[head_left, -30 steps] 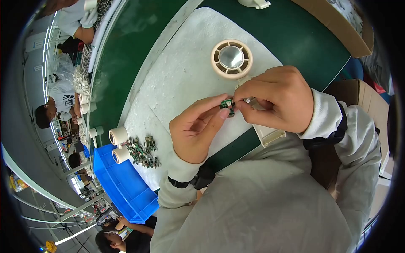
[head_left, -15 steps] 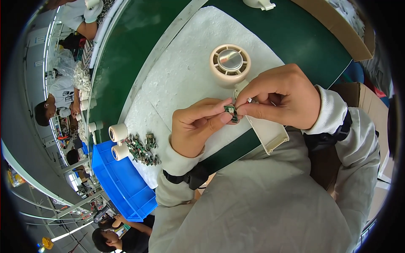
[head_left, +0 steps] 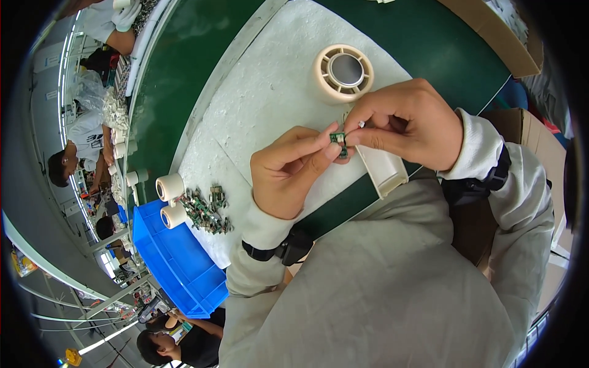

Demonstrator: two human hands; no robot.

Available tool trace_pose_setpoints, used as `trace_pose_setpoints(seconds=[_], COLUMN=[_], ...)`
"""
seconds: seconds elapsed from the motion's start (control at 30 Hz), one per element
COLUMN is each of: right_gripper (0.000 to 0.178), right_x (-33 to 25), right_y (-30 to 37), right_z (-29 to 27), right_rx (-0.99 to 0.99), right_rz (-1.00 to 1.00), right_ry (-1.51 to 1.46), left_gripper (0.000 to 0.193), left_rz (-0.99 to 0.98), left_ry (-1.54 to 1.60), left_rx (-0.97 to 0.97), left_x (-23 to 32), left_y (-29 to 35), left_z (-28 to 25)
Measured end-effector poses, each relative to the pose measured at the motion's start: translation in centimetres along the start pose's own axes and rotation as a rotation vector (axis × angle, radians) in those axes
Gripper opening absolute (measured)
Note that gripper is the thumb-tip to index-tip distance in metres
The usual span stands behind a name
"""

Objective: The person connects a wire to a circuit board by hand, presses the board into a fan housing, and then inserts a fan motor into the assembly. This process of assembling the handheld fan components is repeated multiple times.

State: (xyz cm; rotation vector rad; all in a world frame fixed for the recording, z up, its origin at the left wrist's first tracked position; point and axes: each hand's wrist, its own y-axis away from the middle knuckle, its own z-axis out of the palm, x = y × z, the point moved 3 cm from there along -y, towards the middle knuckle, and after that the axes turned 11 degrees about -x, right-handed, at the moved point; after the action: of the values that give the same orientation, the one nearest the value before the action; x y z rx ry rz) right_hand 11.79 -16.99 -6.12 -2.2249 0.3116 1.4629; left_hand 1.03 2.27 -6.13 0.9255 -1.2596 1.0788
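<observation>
In my head view, the small green circuit board (head_left: 338, 145) sits between both hands, above the white mat (head_left: 264, 98); its long axis runs roughly up and down the picture, though fingertips hide its ends and I can't tell which way it faces. My left hand (head_left: 287, 167) grips it between thumb and forefinger. My right hand (head_left: 412, 126) is closed to a pinch at the board's right edge, a small white connector (head_left: 361, 124) showing by its fingers. Below, a beige casing (head_left: 386, 174) lies with its hollow upward. The blue divided bin (head_left: 178, 260) stands beside a pile of circuit boards (head_left: 205, 212); the cardboard box (head_left: 488, 34) holds white pieces (head_left: 507, 15).
</observation>
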Motion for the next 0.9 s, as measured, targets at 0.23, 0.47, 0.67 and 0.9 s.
trace_pose_setpoints(seconds=[0.23,0.47,0.67,0.9], right_gripper=[0.012,0.016,0.016,0.014], right_x=[-0.3,-0.5,0.1,-0.6], right_y=[0.0,-0.1,0.1,0.1], right_z=[0.2,0.2,1.0,0.4], right_rx=[0.084,0.022,0.04,0.081], right_rz=[0.092,-0.044,-0.133,-0.106], right_ry=[-0.037,0.027,0.122,0.168], left_gripper=[0.029,0.031,0.031,0.031], left_rz=[-0.074,-0.084,-0.087,-0.075], left_ry=[-0.007,0.042,0.01,-0.115], left_rx=[0.132,0.196,0.168,0.139], left_x=[0.1,0.0,0.1,0.6], left_y=[-0.9,-0.7,-0.8,-0.6], left_z=[0.5,0.3,0.2,0.5])
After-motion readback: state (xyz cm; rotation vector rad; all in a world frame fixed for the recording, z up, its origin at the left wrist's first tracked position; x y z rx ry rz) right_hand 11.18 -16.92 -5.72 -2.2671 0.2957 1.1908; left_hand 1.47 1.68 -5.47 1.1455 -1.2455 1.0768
